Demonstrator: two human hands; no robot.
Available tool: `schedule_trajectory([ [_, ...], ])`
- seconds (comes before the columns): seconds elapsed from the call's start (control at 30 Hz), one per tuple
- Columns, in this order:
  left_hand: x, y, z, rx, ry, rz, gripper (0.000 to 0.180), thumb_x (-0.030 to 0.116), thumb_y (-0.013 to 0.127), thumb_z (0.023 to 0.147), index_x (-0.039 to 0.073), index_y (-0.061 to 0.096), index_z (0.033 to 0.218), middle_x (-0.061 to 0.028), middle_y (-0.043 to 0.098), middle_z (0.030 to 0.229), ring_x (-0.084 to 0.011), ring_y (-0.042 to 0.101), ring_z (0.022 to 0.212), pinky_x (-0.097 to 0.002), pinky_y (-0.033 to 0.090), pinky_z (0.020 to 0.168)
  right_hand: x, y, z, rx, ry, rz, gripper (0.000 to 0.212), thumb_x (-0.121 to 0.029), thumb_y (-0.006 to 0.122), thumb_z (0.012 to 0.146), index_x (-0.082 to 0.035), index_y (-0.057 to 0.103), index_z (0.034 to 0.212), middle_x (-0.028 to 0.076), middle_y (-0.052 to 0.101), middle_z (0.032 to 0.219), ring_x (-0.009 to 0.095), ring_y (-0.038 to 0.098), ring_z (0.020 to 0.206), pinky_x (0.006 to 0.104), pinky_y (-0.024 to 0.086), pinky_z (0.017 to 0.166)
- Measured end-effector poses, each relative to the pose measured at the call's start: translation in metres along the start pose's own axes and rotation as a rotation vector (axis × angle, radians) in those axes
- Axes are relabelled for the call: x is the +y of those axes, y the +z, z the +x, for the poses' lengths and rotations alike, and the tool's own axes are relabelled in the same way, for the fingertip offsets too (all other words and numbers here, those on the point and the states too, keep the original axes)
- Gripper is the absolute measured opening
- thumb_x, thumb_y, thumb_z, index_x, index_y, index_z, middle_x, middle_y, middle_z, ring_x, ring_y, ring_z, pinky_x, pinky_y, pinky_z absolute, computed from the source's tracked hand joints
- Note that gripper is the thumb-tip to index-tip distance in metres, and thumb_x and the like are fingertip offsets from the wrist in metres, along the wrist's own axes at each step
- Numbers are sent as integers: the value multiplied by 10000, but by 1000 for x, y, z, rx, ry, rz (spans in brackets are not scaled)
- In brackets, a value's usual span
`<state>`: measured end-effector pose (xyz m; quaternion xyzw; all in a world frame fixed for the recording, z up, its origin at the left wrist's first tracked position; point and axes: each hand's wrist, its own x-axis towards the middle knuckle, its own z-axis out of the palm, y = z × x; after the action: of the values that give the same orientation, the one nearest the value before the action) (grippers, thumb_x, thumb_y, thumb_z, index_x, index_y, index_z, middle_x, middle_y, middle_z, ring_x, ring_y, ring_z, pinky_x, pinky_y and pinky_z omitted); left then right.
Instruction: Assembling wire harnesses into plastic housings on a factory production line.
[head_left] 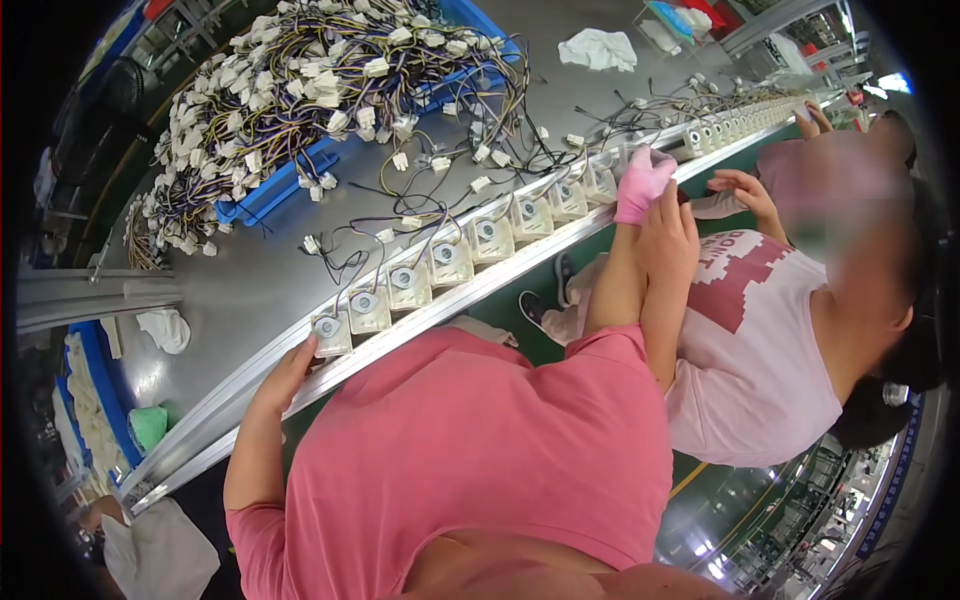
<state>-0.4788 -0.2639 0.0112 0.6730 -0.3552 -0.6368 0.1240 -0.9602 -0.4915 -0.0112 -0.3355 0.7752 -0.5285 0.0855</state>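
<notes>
Clear housings (pixel 450 262) stand in a row along the rail (pixel 405 330). At the row's left end on the rail, the left hand (pixel 286 375) has fingertips against the last housing; whether it grips is hard to make out. Farther right along the rail, the pink-gloved right hand (pixel 643 185) hides whatever it covers, its hold untellable. Beyond the rail, bare table (pixel 235 285) reaches a blue tray (pixel 285 188), partly buried under wired connectors (pixel 325 85).
</notes>
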Motion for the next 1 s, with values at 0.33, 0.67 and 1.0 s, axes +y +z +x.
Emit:
schedule_trajectory([
  [0.33, -21, -1, 16, 55, -28, 79, 737, 606, 317, 846, -41, 503, 1148, -160, 552, 1103, -239, 509, 1001, -331, 343, 890, 26, -25, 7, -487, -102, -397, 378, -365, 467, 811, -120, 585, 1074, 136, 625, 941, 303, 573, 913, 336, 426, 811],
  [0.67, -22, 3, 21, 16, -46, -115, 738, 629, 341, 828, 14, 455, 1218, -92, 548, 1139, -204, 489, 1059, -320, 305, 919, 2, -41, 2, -658, -175, -320, 292, -285, 512, 786, -196, 619, 1042, 118, 612, 723, 227, 582, 665, 311, 444, 669],
  [1.0, 52, 83, 46, -49, 47, -204, 757, 609, 251, 866, 2, 333, 1310, -142, 357, 1335, -226, 331, 1222, -290, 209, 1019, -4, -41, 55, -523, -186, -694, 341, -299, 421, 808, -204, 583, 1092, 124, 604, 1009, 314, 559, 951, 367, 435, 833],
])
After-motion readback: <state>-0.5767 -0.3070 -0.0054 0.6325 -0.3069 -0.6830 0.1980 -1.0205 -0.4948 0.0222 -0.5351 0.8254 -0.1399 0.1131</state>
